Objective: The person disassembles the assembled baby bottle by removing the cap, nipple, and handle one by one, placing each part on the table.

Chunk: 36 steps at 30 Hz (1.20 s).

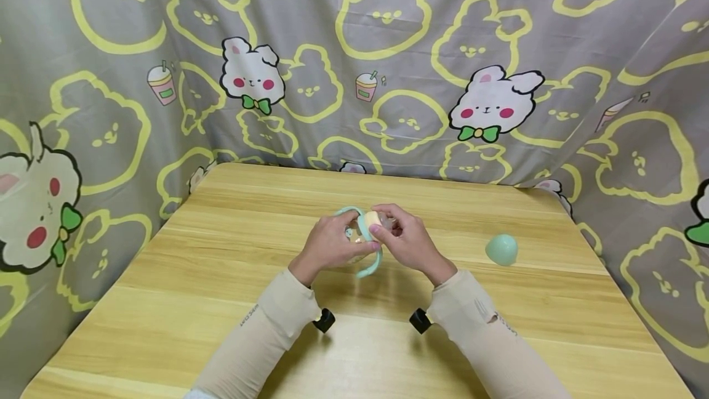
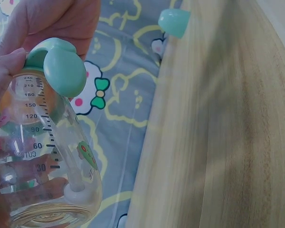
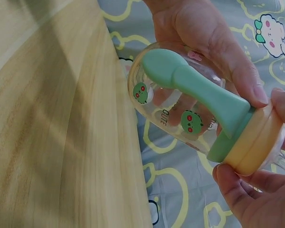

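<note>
A clear baby bottle (image 1: 354,234) with mint-green handles (image 3: 194,92) and a pale yellow collar (image 3: 256,145) is held above the middle of the wooden table (image 1: 221,276). My left hand (image 1: 331,245) grips the bottle's body (image 2: 42,161), which shows a printed measuring scale and a straw with a white weight inside. My right hand (image 1: 404,237) pinches the yellow collar (image 1: 370,221) at the bottle's top. A mint-green dome cap (image 1: 501,249) lies apart on the table to the right; in the left wrist view the cap (image 2: 174,22) sits at the table's edge.
Grey cloth printed with yellow and white rabbits (image 1: 493,106) hangs behind and around the table. Small black wrist-camera mounts (image 1: 324,320) sit under both beige sleeves.
</note>
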Each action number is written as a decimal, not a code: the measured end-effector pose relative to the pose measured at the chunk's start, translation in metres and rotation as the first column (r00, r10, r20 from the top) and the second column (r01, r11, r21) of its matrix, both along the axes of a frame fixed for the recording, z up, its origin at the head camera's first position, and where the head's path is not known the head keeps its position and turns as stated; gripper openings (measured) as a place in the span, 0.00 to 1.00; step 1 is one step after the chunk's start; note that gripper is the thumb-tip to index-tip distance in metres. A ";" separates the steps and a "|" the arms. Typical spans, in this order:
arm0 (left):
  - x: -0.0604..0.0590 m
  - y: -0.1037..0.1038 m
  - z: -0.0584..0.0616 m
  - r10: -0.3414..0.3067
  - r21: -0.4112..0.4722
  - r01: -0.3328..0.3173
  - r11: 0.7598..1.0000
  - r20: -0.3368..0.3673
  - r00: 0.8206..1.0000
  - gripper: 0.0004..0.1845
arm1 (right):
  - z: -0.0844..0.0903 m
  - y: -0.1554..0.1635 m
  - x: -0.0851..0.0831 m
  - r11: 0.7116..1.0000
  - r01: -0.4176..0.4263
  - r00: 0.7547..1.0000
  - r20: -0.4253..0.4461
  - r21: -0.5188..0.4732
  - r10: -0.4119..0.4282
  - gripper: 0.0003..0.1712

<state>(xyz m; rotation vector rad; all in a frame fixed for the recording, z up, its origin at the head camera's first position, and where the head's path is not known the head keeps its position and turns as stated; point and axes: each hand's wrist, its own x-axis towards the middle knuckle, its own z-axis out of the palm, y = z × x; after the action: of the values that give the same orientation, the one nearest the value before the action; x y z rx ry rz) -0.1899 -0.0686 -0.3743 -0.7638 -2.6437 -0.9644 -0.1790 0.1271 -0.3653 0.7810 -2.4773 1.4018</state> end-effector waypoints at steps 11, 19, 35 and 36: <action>0.002 -0.001 0.001 -0.006 0.014 0.006 1.000 0.015 1.000 0.24 | -0.002 0.002 0.000 1.000 -0.027 0.999 -0.019 0.001 0.027 0.20; 0.002 -0.003 0.001 -0.011 0.026 0.010 1.000 0.032 0.999 0.24 | -0.001 0.001 0.000 0.999 -0.038 0.999 -0.029 -0.002 0.038 0.19; 0.001 -0.002 0.001 -0.011 0.007 0.011 1.000 0.036 0.999 0.24 | -0.002 0.002 0.000 0.999 -0.048 0.999 -0.020 -0.003 0.048 0.20; 0.001 -0.002 0.001 -0.011 0.007 0.011 1.000 0.035 0.999 0.24 | -0.002 0.002 0.000 0.999 -0.047 0.999 -0.017 -0.001 0.047 0.20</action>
<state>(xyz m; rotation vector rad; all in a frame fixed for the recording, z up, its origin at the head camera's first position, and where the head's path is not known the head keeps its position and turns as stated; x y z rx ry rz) -0.1886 -0.0707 -0.3730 -0.7678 -2.6677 -0.9985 -0.1794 0.1289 -0.3677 0.8526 -2.4606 1.4059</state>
